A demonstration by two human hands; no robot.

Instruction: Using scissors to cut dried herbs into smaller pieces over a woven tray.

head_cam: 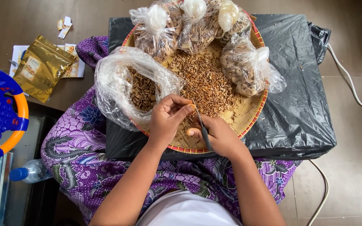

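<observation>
The right hand (219, 136) grips closed a thin metal tool (202, 124), tip pointing up-left; left hand (169, 117) pinches a small dried piece (190, 108).
</observation>
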